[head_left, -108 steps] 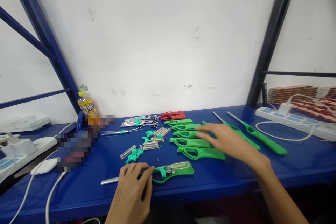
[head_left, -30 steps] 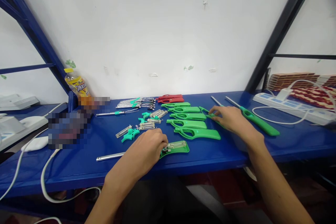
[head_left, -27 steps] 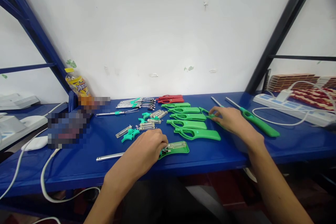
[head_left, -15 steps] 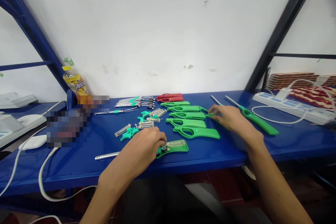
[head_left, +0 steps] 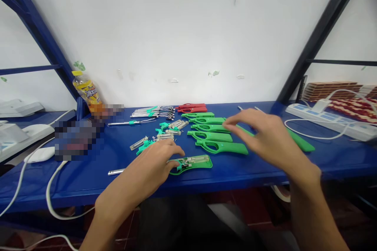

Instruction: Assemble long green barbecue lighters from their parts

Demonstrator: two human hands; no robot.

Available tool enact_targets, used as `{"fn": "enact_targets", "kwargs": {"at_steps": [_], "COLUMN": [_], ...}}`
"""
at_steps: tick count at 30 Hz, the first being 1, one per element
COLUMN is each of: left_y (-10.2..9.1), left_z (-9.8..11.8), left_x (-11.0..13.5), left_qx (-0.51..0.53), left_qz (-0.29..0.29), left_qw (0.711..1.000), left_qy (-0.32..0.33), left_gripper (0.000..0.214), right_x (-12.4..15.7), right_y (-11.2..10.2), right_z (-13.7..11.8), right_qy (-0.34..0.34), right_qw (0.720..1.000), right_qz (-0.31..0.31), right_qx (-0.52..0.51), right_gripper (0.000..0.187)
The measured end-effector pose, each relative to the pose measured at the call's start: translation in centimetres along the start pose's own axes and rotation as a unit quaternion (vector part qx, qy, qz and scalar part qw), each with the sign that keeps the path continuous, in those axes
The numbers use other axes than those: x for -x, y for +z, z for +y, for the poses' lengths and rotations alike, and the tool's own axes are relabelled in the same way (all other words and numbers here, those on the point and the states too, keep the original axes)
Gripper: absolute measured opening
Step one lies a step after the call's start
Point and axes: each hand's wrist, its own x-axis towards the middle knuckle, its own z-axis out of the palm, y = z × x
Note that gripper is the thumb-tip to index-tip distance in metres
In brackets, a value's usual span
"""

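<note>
My left hand is over an open green lighter half-shell near the table's front edge. Its thumb touches or hovers close to the teal trigger piece, with the index finger raised apart from it. The shell holds a clear fuel tank and wires; a metal tube sticks out to the left, partly hidden by the hand. My right hand hovers with fingers apart, its fingertips close to the row of green half-shells. It partly hides two lighters with metal tubes, one showing a green handle.
Loose fuel tanks and teal triggers lie left of the shells. Behind them are metal tubes with wires and red shells. A drink bottle stands back left; a white power strip lies right.
My left hand's thumb and index finger have parted and drawn slightly left from the lighter's inner parts. My right hand has lifted and moved slightly left. The shells lie where they were.
</note>
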Motion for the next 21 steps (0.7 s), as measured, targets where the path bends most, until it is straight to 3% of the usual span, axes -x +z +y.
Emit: {"fn": "enact_targets", "kwargs": {"at_steps": [3, 6, 11, 21], "left_y": [0.4, 0.6, 0.3, 0.0], "left_z": [-0.6, -1.3, -1.3, -1.0], "left_x": [0.0, 0.1, 0.3, 0.5], "left_qx": [0.023, 0.043, 0.054, 0.063], "left_qz": [-0.018, -0.038, -0.040, -0.039], "left_qw": [1.000, 0.998, 0.998, 0.996], "left_qy": [-0.004, -0.004, -0.020, -0.055], "left_gripper": [0.026, 0.032, 0.028, 0.030], "right_x": [0.1, 0.0, -0.4, -0.5], "right_y": [0.9, 2.8, 4.5, 4.9], "right_z": [-3.8, -5.0, -4.8, -4.7], "right_qy": [-0.120, -0.138, -0.133, -0.123], "right_qw": [0.978, 0.955, 0.954, 0.949], "right_qz": [-0.142, -0.238, -0.252, -0.266], "right_qx": [-0.091, -0.109, -0.098, -0.119], "right_gripper": [0.018, 0.019, 0.019, 0.018]}}
